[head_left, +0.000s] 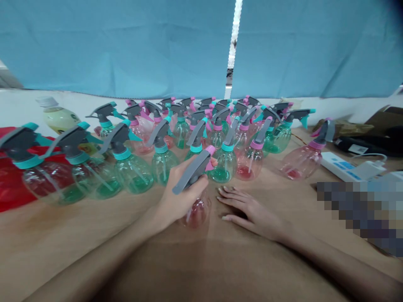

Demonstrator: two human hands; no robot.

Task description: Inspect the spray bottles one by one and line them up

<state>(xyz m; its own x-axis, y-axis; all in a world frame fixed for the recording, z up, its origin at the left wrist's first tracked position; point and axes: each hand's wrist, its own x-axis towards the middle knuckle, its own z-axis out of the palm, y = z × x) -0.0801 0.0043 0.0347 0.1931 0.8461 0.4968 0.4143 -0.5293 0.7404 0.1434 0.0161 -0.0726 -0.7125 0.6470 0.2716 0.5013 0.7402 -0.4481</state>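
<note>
My left hand (181, 191) is wrapped round the neck of a pink spray bottle (197, 209) with a grey trigger and pink nozzle, standing on the brown tabletop (220, 260) near the middle. My right hand (248, 207) lies flat on the table just right of that bottle, fingers stretched out and holding nothing. Behind both hands stands a crowd of several green spray bottles (134, 170) and pink spray bottles (252, 161) with grey triggers.
A pale yellow-filled bottle (58, 117) stands at the back left by a red sheet (9, 184). A white power strip (343, 163), a lone pink bottle (302, 161) and dark bags (371, 142) sit at the right. A blue curtain (126, 46) hangs behind.
</note>
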